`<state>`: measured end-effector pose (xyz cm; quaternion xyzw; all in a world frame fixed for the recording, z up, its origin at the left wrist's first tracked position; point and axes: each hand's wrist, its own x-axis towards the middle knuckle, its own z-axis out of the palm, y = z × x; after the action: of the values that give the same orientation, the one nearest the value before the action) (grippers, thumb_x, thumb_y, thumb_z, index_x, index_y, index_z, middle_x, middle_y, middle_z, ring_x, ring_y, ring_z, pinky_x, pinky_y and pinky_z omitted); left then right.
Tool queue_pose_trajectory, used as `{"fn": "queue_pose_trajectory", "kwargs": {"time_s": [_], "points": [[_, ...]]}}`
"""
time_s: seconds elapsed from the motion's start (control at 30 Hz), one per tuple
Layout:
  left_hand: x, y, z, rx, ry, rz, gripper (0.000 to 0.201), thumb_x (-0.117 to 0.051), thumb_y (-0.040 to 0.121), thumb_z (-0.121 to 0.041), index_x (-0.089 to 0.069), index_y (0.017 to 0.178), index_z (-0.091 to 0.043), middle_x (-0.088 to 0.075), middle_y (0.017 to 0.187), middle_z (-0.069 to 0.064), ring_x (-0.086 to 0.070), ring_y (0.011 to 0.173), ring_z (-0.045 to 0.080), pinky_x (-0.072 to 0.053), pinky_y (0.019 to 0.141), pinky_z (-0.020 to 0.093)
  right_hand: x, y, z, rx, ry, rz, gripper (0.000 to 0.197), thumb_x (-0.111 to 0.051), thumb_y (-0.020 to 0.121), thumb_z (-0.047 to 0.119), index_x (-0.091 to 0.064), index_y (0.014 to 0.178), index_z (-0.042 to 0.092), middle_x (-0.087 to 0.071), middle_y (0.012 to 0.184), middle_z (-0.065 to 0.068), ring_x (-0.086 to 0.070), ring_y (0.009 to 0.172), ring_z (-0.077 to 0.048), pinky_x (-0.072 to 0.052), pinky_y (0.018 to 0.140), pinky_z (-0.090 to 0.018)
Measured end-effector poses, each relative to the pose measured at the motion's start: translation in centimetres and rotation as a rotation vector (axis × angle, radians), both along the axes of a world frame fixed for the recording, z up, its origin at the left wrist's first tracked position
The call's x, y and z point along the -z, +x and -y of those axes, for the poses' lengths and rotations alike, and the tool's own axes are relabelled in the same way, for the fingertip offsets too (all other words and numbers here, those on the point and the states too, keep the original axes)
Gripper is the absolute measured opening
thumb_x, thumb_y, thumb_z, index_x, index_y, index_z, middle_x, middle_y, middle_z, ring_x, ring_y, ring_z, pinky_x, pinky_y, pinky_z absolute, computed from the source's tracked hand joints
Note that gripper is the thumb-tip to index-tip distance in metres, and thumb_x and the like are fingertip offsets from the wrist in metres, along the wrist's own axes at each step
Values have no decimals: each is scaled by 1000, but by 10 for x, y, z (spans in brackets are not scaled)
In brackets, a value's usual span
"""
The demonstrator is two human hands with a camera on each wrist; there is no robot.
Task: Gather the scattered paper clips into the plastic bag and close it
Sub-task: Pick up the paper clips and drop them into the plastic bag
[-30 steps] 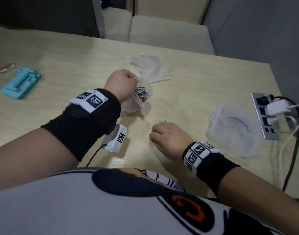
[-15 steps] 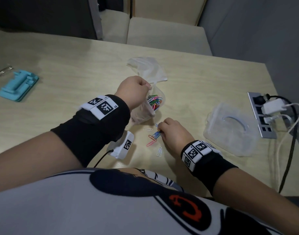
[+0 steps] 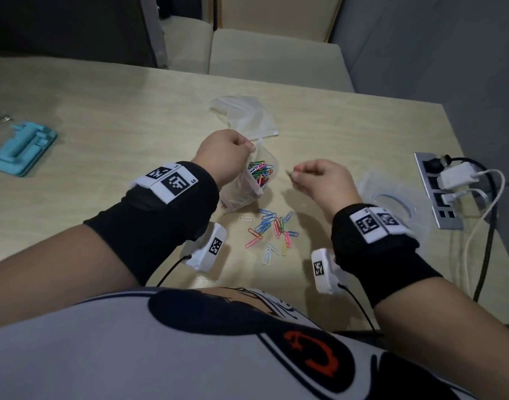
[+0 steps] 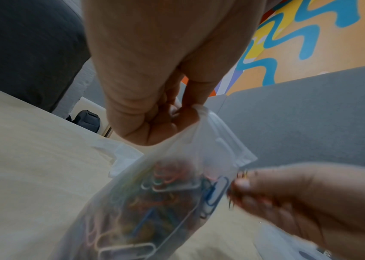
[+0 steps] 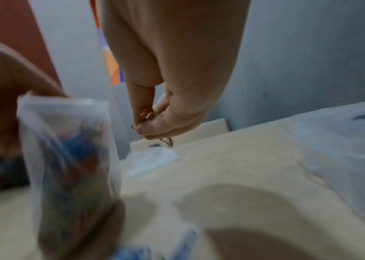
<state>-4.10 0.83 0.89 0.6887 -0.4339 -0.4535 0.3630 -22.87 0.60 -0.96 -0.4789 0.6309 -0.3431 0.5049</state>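
Note:
My left hand (image 3: 223, 157) pinches the top edge of a clear plastic bag (image 3: 249, 187) and holds it up, its mouth open; coloured paper clips (image 3: 260, 171) fill it. The left wrist view shows the same bag (image 4: 154, 202) hanging from the left hand (image 4: 154, 98). My right hand (image 3: 319, 180) is raised beside the bag's mouth and pinches a few paper clips (image 5: 148, 115) between thumb and fingers. Several loose coloured paper clips (image 3: 272, 232) lie scattered on the table (image 3: 117, 125) below, between my wrists.
A second crumpled clear bag (image 3: 244, 116) lies behind the held one. A clear plastic lid or box (image 3: 391, 203) sits to the right, then a power strip (image 3: 438, 192) with chargers and cables. A teal holder (image 3: 22, 148) lies far left.
My right hand has risen from the scattered clips on the table to the bag's mouth with a few clips. The left hand has lifted the bag slightly and shifted right.

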Motion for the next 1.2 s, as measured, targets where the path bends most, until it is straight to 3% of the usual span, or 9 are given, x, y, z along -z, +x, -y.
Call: {"fn": "queue_pose_trajectory", "kwargs": {"time_s": [0.17,0.27,0.4,0.57,0.63,0.77,0.9,1.07,1.2], "points": [[0,-2,-1,1,-1,-14,22,-56,85,-16,-58,65,-23,-53,62,-2,-48,65,21,-39,72,33,-39,23,4,-40,-16,267,14,-63,84,-7,-63,78,6,-65,77,-8,-66,63,-10,-58,70,-20],[-1,-2,-2,-5,3,-39,22,-57,86,-16,-58,65,-22,-53,58,2,-47,55,19,-39,62,28,-40,38,2,-211,-58,-37,7,-71,80,7,-68,86,11,-69,85,-9,-71,82,-22,-58,82,-35],[-4,-1,-3,-14,5,-53,22,-57,87,-15,-57,66,-22,-53,56,2,-47,52,18,-38,56,25,-50,44,2,-449,-70,-353,32,-55,91,24,-61,122,19,-67,114,-5,-64,106,-20,-50,96,-42],[-7,5,-2,-51,11,-70,24,-55,87,-12,-57,65,-21,-52,59,4,-45,51,17,-38,52,24,-50,30,-4,-263,-92,-293,14,-53,91,22,-59,104,24,-63,89,-2,-68,89,-27,-59,74,-44],[-7,7,-1,-63,18,-76,23,-54,87,-12,-58,66,-20,-51,59,4,-45,52,17,-37,51,25,-34,20,-9,-304,83,-498,18,-58,87,33,-55,101,21,-63,90,-3,-68,85,-31,-58,72,-45],[-8,8,-1,-68,23,-96,22,-53,88,-11,-58,68,-19,-50,59,5,-45,53,18,-36,50,24,7,12,-44,-529,593,-972,65,-83,63,46,-51,104,7,-65,97,-8,-67,82,-25,-53,66,-30],[-8,7,-1,-67,28,-102,23,-52,88,-10,-58,67,-19,-50,59,5,-45,52,17,-37,49,24,33,25,-60,-358,499,-921,83,-87,62,30,-34,122,9,-44,126,-13,-55,114,-31,-46,83,-34],[-9,9,-1,-63,31,-100,23,-53,88,-11,-59,68,-20,-51,59,4,-46,52,17,-37,50,23,46,34,-43,-355,269,-843,44,-65,81,18,-46,118,3,-53,124,-19,-57,110,-34,-44,81,-31],[-9,12,-2,-73,29,-100,23,-54,88,-13,-59,67,-20,-52,61,4,-46,53,17,-38,51,23,43,41,-32,-392,228,-814,60,-69,80,36,-44,125,5,-40,129,-15,-55,109,-35,-44,86,-33]]}}
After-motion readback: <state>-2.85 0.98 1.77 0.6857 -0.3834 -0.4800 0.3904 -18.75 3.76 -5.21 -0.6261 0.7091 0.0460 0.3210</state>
